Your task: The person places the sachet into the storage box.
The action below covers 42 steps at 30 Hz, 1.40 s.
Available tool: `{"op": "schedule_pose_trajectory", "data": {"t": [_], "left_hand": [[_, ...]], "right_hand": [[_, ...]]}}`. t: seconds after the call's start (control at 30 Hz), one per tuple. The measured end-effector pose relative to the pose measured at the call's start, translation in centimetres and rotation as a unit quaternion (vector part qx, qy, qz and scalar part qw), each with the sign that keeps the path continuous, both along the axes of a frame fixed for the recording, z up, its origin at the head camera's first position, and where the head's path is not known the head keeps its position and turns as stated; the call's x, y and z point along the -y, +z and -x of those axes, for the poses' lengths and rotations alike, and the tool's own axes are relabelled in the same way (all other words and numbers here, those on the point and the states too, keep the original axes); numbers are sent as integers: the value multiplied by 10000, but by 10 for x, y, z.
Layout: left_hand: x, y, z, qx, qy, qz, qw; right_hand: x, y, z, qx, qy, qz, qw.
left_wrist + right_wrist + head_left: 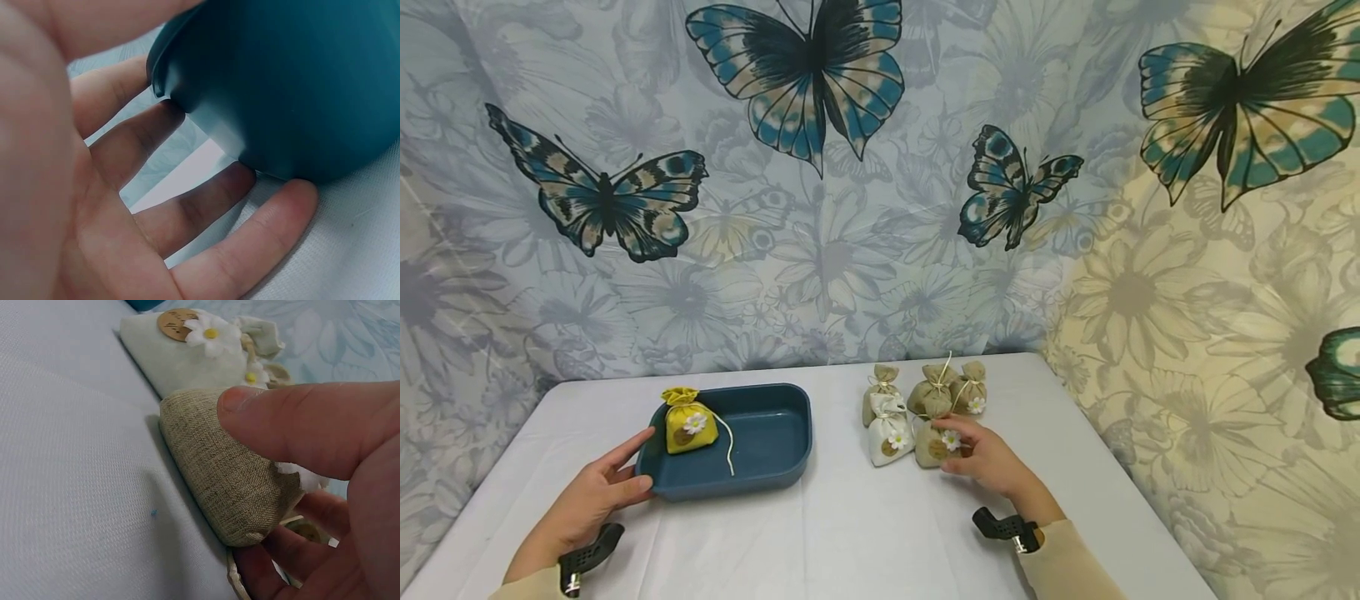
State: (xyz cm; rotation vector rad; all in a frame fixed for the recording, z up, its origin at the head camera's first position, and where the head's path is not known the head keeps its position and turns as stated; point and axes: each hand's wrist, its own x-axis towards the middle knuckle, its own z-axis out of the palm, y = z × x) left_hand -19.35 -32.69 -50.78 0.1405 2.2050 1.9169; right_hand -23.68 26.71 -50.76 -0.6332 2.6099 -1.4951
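Note:
A dark blue rectangular tub [775, 479] stands at the left of the table. In it, a yellow drawstring pouch [681, 433] with a white daisy and a loose cord leans at the left end. My left hand [597, 492] touches the tub's left end, fingers spread; in the left wrist view the fingertips rest against its blue wall [300, 94]. With thumb and fingers, my right hand [996, 462] pinches a beige drawstring pouch [212, 450], its base near the cloth. Beside it sits a white pouch [181, 359] with a daisy and a round tan tag.
Behind the front pouches stand more tan pouches, at the left [883, 379], in the middle [934, 379] and at the right [972, 383]. White cloth [850, 542] covers the table. A butterfly-print backdrop [850, 275] hangs behind it.

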Motion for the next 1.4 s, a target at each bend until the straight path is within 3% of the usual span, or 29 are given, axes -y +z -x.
{"op": "schedule_pose_trajectory", "data": {"t": [0.57, 1.07, 1.4], "left_hand": [[0, 1, -1, -52, 27, 230, 9997], [0, 0, -2, -81, -8, 174, 9998], [0, -1, -1, -80, -34, 95, 9999]], "right_hand": [[3, -7, 2, -432, -119, -408, 9982], [3, -7, -2, -875, -564, -674, 9923], [-10, 3, -9, 165, -1251, 301, 9916]]}}
